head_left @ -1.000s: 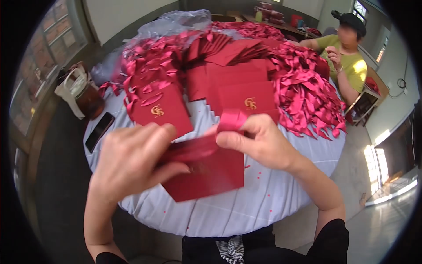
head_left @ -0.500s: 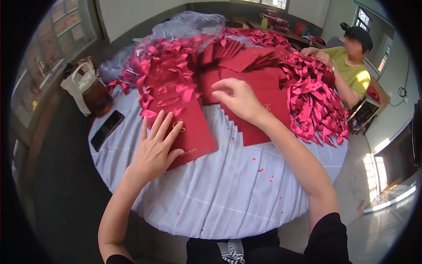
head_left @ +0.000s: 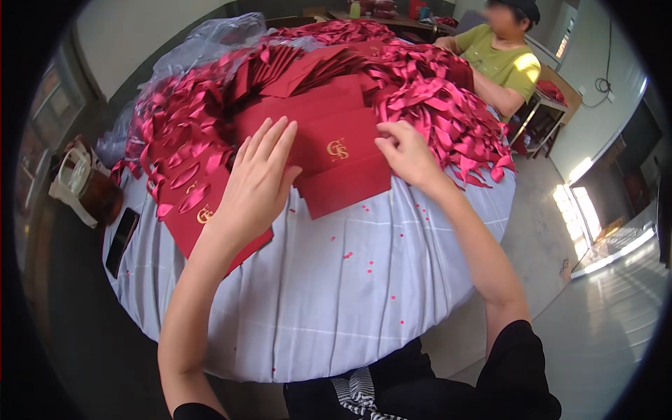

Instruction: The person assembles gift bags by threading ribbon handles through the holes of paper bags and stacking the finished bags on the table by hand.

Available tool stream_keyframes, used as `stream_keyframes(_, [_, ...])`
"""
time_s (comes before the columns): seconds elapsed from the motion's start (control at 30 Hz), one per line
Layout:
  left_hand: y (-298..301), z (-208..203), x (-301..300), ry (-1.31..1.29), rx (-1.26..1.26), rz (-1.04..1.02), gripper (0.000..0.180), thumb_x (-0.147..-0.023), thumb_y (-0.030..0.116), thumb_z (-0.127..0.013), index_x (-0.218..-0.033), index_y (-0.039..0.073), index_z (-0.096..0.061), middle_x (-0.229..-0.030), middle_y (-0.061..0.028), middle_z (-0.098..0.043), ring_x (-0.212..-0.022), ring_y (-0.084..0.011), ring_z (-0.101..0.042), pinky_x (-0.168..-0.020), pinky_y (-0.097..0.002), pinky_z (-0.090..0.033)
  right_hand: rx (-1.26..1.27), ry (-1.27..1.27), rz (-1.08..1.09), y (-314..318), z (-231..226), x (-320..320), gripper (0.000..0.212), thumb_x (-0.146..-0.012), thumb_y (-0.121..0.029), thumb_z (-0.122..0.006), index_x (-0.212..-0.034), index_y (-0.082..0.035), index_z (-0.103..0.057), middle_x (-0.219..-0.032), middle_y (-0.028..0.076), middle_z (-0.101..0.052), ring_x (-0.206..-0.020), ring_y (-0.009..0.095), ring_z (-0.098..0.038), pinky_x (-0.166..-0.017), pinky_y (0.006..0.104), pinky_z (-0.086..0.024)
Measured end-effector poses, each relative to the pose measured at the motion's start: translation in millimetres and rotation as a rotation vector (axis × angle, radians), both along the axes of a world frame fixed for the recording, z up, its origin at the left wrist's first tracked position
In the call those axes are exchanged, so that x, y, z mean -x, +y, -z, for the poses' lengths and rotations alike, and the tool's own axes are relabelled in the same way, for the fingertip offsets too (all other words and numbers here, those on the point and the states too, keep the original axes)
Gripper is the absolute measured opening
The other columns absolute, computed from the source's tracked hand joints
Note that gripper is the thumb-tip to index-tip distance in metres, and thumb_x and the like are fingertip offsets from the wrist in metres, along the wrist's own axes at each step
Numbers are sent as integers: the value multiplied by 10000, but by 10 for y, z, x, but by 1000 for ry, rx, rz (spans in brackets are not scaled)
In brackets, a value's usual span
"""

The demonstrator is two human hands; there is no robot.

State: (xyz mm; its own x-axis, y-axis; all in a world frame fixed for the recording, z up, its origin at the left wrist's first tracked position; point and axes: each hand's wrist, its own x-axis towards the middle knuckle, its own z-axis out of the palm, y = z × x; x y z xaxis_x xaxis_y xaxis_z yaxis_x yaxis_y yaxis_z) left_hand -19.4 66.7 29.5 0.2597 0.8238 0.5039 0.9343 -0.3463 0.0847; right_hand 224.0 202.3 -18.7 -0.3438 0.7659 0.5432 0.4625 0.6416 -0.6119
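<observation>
A stack of flat red gift bags (head_left: 343, 115) with a gold emblem lies in the middle of the table. My left hand (head_left: 260, 168) is by the stack's left edge, its fingers stretched out and holding nothing. At the right edge of the same stack, my right hand (head_left: 407, 152) has its fingers curled, thumb and forefinger pinched at the top bag's edge. Left of my left wrist, partly hidden by my forearm, is another pile of red bags (head_left: 183, 227) with pink-red ribbon loops (head_left: 189, 175) over it.
Loose red ribbons (head_left: 448, 119) heap up to the right. Fanned red bags (head_left: 308, 70) and clear plastic wrap (head_left: 210, 42) are behind. A phone (head_left: 122, 241) and a drink in a carrier (head_left: 91, 185) stand left. A person in a green shirt (head_left: 493, 63) sits far right.
My left hand has left the left pile and come to the middle stack. My right hand has gone from above the stack to its right edge. The view has swung right.
</observation>
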Motion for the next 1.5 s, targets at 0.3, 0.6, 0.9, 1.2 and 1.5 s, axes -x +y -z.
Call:
stream_keyframes(0.3, [151,-53,-301,-335,-85,13,367,-838,-29,-617,-1191,7,-526,-1216,-150,-568,-1068,-275,-581,-875,-314,-469,138,144,-99,-252,-216,-106,265,-863,-207,-692,-934,37,-616,-791,59,-599,-707,113,-562,-672,278,-472])
stream_keyframes(0.6, [-708,-469,-513,-385,-91,23,220,-728,-133,-613,-903,-26,-533,-1018,-175,-557,-908,-289,-578,-771,-323,-476,52,197,-524,-913,-616,-238,335,-813,-179,-707,-1078,-22,-577,-727,153,-606,-610,257,-567,-596,358,-449])
stream_keyframes(0.9, [-929,-335,-581,-17,-178,-115,225,-736,-56,-650,-925,3,-544,-930,-158,-486,-867,-333,-472,-771,-417,-377,-304,97,-536,-1185,-478,-101,539,-720,108,-570,-1198,-132,-636,-1213,232,-471,-989,359,-587,-820,384,-518])
stream_keyframes(1.2, [-921,-282,-527,80,-229,-80,201,-790,-14,-637,-982,0,-580,-961,-164,-519,-900,-333,-501,-804,-429,-406,-350,226,-567,-1181,-427,-85,345,-744,81,-577,-1051,-53,-658,-1117,177,-496,-922,332,-606,-766,390,-523])
stream_keyframes(1.5, [-781,-468,-456,-10,-86,-51,175,-731,20,-652,-894,21,-588,-876,-95,-596,-986,-330,-482,-933,-453,-339,-160,267,-577,-1220,-446,-93,169,-804,61,-568,-966,16,-585,-966,130,-521,-865,317,-597,-725,398,-495])
